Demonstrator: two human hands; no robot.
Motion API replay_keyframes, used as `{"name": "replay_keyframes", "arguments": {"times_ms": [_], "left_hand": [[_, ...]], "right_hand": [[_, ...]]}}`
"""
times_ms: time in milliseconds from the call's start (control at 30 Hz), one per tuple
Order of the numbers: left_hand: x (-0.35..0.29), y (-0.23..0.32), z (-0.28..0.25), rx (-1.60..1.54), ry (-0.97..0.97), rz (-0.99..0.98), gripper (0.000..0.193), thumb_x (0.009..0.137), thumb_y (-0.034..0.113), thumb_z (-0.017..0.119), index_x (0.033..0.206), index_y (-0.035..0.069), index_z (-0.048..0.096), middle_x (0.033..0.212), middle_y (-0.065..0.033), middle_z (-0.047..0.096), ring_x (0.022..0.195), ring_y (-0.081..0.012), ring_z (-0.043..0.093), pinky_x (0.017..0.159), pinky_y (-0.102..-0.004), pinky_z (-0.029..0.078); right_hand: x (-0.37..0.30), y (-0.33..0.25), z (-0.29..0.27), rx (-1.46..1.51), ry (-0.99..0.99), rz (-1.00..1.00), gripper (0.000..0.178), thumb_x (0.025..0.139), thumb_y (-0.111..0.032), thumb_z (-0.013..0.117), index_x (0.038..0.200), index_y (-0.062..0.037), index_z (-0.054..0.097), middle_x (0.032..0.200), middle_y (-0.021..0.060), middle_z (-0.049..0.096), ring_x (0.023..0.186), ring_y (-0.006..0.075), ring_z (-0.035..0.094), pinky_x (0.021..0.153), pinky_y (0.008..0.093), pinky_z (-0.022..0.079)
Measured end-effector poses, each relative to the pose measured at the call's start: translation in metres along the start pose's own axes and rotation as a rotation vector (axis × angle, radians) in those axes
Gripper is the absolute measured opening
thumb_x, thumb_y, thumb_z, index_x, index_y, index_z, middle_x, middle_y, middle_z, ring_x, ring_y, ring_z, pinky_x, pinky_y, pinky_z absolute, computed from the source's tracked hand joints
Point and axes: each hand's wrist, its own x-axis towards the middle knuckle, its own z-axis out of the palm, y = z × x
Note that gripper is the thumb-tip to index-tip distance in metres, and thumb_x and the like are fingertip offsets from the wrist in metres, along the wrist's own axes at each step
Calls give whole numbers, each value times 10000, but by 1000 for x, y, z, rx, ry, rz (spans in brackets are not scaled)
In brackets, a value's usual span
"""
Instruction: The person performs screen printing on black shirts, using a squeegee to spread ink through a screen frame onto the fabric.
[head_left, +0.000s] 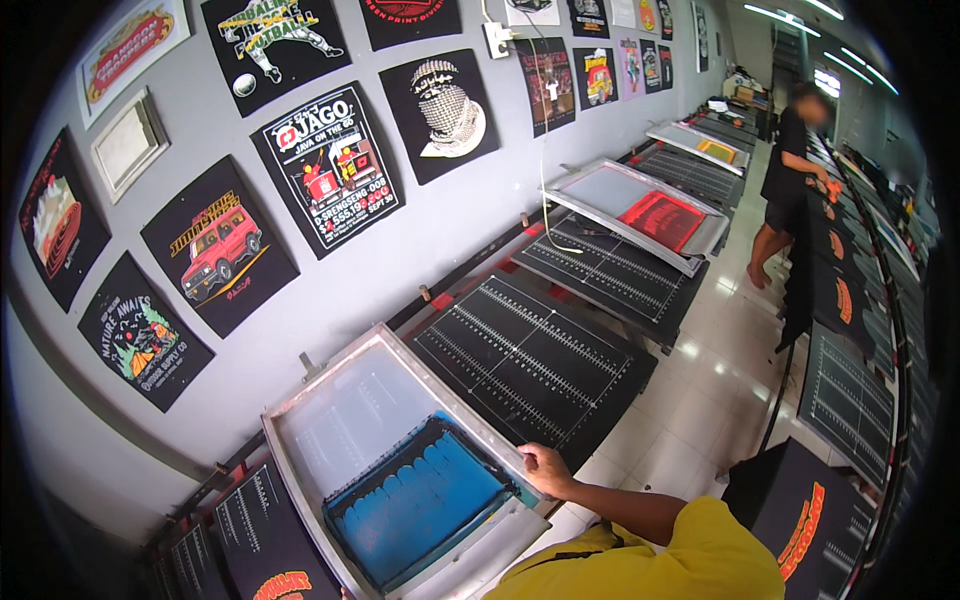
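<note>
A screen printing frame (400,366) with a pale metal border lies tilted before me at the lower left. Its mesh carries a blue stencil area (415,510) edged with dark ink or tape. My right hand (546,471) is closed on the frame's right edge, thumb on top, with the yellow-sleeved arm reaching in from the right. Just a sliver of what may be my left hand shows at the bottom edge beside the frame's near side; its fingers are hidden. Under the frame's left side is a dark shirt (285,555) with a red and yellow print.
Black marked printing boards (530,350) run along the wall beyond the frame. Another screen with a red area (660,222) rests farther on. A person (790,170) in dark clothes stands in the aisle. Printed shirts (800,530) lie on the right row. A cable (545,190) hangs down.
</note>
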Motion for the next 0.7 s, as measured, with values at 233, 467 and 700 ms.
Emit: {"name": "replay_keyframes", "arguments": {"times_ms": [233, 467, 700], "left_hand": [[-71, 78, 104, -242, -81, -85, 388, 902, 307, 524, 983, -68, 586, 791, -104, 562, 710, -193, 536, 610, -321, 428], [-161, 160, 258, -379, -214, -118, 289, 884, 239, 582, 867, -46, 627, 717, 6, 555, 638, -74, 444, 562, -251, 359], [-216, 235, 392, -293, -262, 27, 354, 833, 286, 555, 667, -18, 483, 581, 15, 406, 559, -103, 353, 494, -320, 291]], "right_hand": [[77, 76, -104, 12, 60, -45, 196, 849, -25, 540, 1021, 3, 630, 914, 141, 665, 804, 178, 640, 722, 281, 506], [176, 166, -253, -47, 92, -17, 198, 839, -6, 541, 1010, 6, 642, 905, 128, 665, 779, 175, 626, 713, 273, 493], [268, 230, -358, -146, 134, -47, 191, 819, 17, 537, 974, 16, 648, 882, 136, 662, 779, 203, 629, 715, 286, 490]]}}
